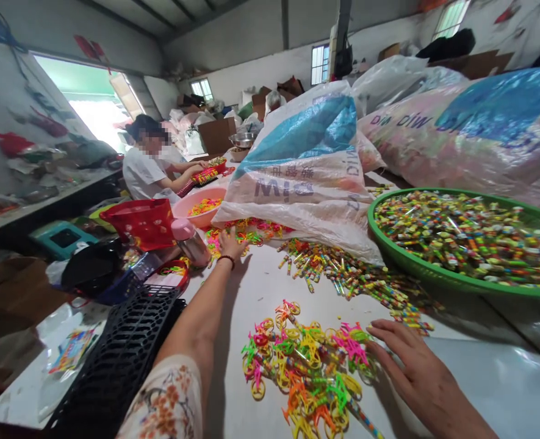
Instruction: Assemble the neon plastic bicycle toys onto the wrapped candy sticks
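Observation:
My left hand (232,246) stretches forward to a heap of small pink, yellow and green plastic pieces (251,236). Its fingers look spread over the near edge of the heap, and nothing shows in its grasp. Close to me lies a mixed pile of bright plastic figures with rings (313,344), with some striped tubes among them. At the pile's right side rests my right hand (411,363), fingers extended and open, fingertips at or touching the outer pieces. Many loose striped tubes (343,271) are scattered on the white table (251,305) between the heaps.
A green basket (434,273) full of tubes stands at right. Behind the heap sits a large plastic sack (297,177). Black racks (118,353), a pink-lidded bottle (190,241), a red bag (139,222) and a pink basin (178,210) line the left. A co-worker (144,167) sits beyond.

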{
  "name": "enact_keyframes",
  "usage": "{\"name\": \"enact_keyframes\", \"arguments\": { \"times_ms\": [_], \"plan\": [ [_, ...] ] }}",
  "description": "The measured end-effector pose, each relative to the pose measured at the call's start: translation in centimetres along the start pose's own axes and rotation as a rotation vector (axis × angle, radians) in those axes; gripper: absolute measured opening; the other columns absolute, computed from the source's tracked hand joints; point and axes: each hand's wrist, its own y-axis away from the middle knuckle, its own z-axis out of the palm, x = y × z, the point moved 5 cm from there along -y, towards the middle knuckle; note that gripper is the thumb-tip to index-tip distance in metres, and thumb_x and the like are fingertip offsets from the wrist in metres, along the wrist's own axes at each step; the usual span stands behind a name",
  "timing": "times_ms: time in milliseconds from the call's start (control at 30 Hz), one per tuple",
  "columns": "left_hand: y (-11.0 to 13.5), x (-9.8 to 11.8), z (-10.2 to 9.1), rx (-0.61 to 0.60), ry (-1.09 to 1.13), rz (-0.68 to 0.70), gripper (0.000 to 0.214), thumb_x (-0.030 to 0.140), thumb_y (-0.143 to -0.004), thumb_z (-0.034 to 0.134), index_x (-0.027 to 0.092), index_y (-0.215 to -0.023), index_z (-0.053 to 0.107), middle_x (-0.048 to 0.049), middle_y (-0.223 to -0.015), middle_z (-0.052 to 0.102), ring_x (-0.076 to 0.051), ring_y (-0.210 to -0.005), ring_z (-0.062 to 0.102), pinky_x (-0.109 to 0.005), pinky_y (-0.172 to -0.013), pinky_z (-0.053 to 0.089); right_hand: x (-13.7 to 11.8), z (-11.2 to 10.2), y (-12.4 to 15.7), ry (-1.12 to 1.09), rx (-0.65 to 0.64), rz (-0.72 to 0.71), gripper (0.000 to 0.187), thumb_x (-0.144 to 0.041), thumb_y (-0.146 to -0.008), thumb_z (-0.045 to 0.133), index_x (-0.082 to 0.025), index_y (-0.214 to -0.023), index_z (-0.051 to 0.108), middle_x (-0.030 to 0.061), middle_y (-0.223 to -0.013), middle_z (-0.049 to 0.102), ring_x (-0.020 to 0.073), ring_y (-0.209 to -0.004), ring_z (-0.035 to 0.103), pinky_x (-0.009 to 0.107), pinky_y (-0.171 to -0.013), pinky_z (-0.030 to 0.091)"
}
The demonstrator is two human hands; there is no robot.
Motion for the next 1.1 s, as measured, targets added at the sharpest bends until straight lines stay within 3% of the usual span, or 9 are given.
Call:
{"name": "enact_keyframes", "arguments": {
  "times_ms": [100, 200, 300, 433, 567, 733, 867, 1033, 1100],
  "plan": [
    [-2.3, -2.2, 1.9, -0.152, -0.235, -0.012, 0.066, 0.061, -0.077, 0.059, 0.021, -0.129, 0.054, -0.021, -0.152, 0.032, -0.042, -0.145, 0.016, -0.06, -0.109, 0.024, -2.1, 0.6, -2.4, -0.038, -0.125, -0.059, 0.026, -0.032, -0.098, 0.045, -0.023, -0.107, 0.067, 0.0092, -0.112, 0.066, 0.0209, -0.102, 0.065, 0.034, -0.089, 0.053],
    [-2.4, -3.1, 3.4, -0.194, -0.278, 0.009, 0.064, 0.063, -0.08, 0.053, 0.02, -0.127, 0.056, -0.0234, -0.148, 0.035, -0.043, -0.138, 0.028, -0.064, -0.105, 0.027, -3.5, 2.4, -6.6, -0.017, -0.246, -0.104, 0.027, -0.028, -0.1, 0.041, -0.019, -0.111, 0.064, 0.0106, -0.11, 0.065, 0.0202, -0.1, 0.063, 0.034, -0.088, 0.051],
    [-0.4, -2.6, 4.0, -0.204, -0.324, 0.072, 0.066, 0.067, -0.08, 0.049, 0.023, -0.13, 0.054, -0.0222, -0.146, 0.039, -0.042, -0.134, 0.032, -0.064, -0.102, 0.03, -3.2, 5.8, -11.1, 0.134, -0.398, -0.11, 0.023, -0.028, -0.098, 0.044, -0.017, -0.108, 0.063, 0.0109, -0.104, 0.065, 0.0223, -0.095, 0.061, 0.035, -0.086, 0.048],
    [4.8, -1.9, 3.8, -0.191, -0.33, 0.131, 0.062, 0.065, -0.081, 0.05, 0.024, -0.128, 0.056, -0.0186, -0.139, 0.046, -0.039, -0.13, 0.036, -0.059, -0.103, 0.031, -1.9, 10.8, -14.9, 0.391, -0.506, -0.089, 0.029, -0.032, -0.092, 0.055, -0.01, -0.11, 0.059, 0.0165, -0.104, 0.063, 0.0281, -0.098, 0.057, 0.037, -0.085, 0.045],
    [11.0, -2.2, 3.1, -0.164, -0.298, 0.176, 0.054, 0.062, -0.083, 0.054, 0.024, -0.119, 0.062, -0.0163, -0.141, 0.045, -0.037, -0.13, 0.036, -0.055, -0.106, 0.03, -1.7, 14.3, -15.4, 0.446, -0.52, -0.089, 0.034, -0.013, -0.088, 0.048, -0.004, -0.12, 0.053, 0.0228, -0.114, 0.057, 0.0307, -0.102, 0.053, 0.038, -0.085, 0.043],
    [16.3, -3.7, 1.9, -0.162, -0.125, 0.235, 0.039, 0.046, -0.09, 0.054, 0.023, -0.119, 0.064, -0.0136, -0.146, 0.043, -0.033, -0.139, 0.031, -0.051, -0.115, 0.023, -1.6, 15.5, -14.3, 0.461, -0.518, -0.124, 0.041, -0.005, -0.088, 0.038, 0.0, -0.127, 0.048, 0.0255, -0.121, 0.052, 0.0331, -0.108, 0.047, 0.04, -0.092, 0.039],
    [17.4, -4.5, 0.2, -0.142, 0.304, 0.188, 0.036, 0.032, -0.088, 0.058, 0.023, -0.123, 0.062, -0.0105, -0.141, 0.05, -0.028, -0.138, 0.037, -0.043, -0.115, 0.029, -0.9, 15.3, -13.8, 0.424, -0.52, -0.13, 0.037, -0.006, -0.091, 0.034, -0.003, -0.124, 0.048, 0.0233, -0.121, 0.052, 0.0295, -0.107, 0.048, 0.036, -0.093, 0.038],
    [17.9, -5.1, -3.3, 0.162, 0.582, 0.065, 0.028, 0.033, -0.089, 0.058, 0.021, -0.114, 0.063, -0.0103, -0.125, 0.061, -0.023, -0.124, 0.052, -0.037, -0.108, 0.038, 1.3, 14.7, -13.2, 0.237, -0.398, 0.026, 0.024, -0.016, -0.09, 0.047, -0.009, -0.11, 0.057, 0.0179, -0.115, 0.055, 0.0233, -0.097, 0.054, 0.03, -0.085, 0.043],
    [18.2, -5.9, -3.9, 0.233, 0.702, -0.069, 0.027, 0.037, -0.09, 0.057, 0.022, -0.113, 0.06, -0.0082, -0.112, 0.065, -0.02, -0.109, 0.06, -0.033, -0.096, 0.046, 1.8, 14.7, -12.7, 0.191, -0.391, 0.006, 0.018, -0.017, -0.084, 0.055, -0.011, -0.1, 0.061, 0.0166, -0.115, 0.057, 0.0235, -0.099, 0.054, 0.03, -0.087, 0.043]
  ]
}}
